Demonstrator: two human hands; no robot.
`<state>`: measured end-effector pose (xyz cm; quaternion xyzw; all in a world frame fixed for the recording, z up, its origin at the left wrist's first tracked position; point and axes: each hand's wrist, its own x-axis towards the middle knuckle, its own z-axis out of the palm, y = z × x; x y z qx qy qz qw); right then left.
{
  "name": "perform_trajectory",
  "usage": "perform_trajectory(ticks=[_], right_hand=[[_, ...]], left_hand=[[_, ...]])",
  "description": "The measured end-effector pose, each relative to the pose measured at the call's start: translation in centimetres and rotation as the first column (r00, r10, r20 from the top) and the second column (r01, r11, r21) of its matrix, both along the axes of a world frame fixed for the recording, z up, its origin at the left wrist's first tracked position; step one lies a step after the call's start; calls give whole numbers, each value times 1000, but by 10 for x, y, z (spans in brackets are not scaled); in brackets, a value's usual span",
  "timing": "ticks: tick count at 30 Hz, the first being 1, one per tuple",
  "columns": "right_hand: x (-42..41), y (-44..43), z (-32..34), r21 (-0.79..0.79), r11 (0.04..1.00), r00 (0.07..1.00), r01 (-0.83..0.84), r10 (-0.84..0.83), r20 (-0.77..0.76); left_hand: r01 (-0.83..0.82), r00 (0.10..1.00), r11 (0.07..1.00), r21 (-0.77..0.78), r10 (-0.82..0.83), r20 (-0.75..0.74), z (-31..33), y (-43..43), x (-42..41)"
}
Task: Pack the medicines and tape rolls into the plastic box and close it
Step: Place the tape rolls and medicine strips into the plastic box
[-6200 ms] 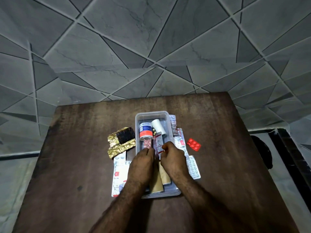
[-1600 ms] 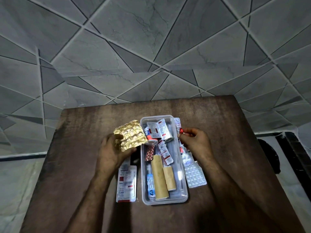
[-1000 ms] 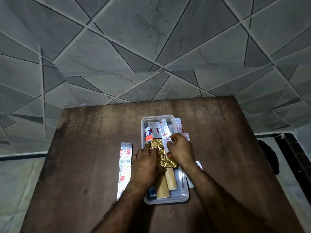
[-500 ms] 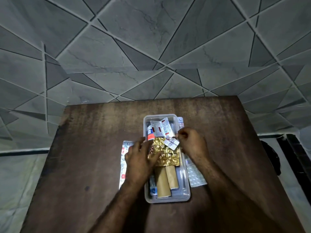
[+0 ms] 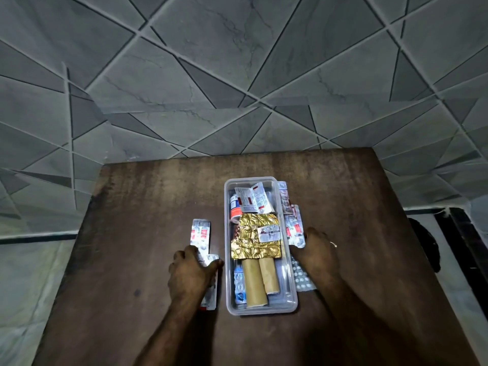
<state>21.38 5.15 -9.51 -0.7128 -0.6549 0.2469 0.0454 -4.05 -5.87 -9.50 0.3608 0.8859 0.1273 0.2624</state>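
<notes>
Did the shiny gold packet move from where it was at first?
Yes. The gold packet went rightward from the table, left of the plastic box, into the box.

Your plastic box [image 5: 260, 309] sits mid-surface [image 5: 148, 207], its long side running near to far. Inside it, sachets [image 5: 250, 199] lie at the far end, the foil strip [image 5: 254, 240] in the middle and two tape rolls [image 5: 260, 278] at the near end. Blister strips [image 5: 200, 233] lie just left of the box under your left hand [image 5: 191, 273]. Further strips [image 5: 293, 228] lie along its right side, partly under your right hand [image 5: 318, 247].
</notes>
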Motion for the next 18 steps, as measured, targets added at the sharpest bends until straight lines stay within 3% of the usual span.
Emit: perform_trajectory(ticks=[7, 12, 18], right_hand=[[-6, -4, -4, 85, 996, 997, -35, 30, 66], [-3, -1, -2, 17, 995, 988, 101, -98, -117], [-1, 3, 9, -126, 960, 909, 248, -276, -313]], left_hand=[[-36, 999, 999, 35, 35, 23, 3, -2, 5], [-121, 988, 988, 93, 111, 106, 0, -9, -1], [-284, 935, 954, 102, 252, 248, 6, -16, -4]])
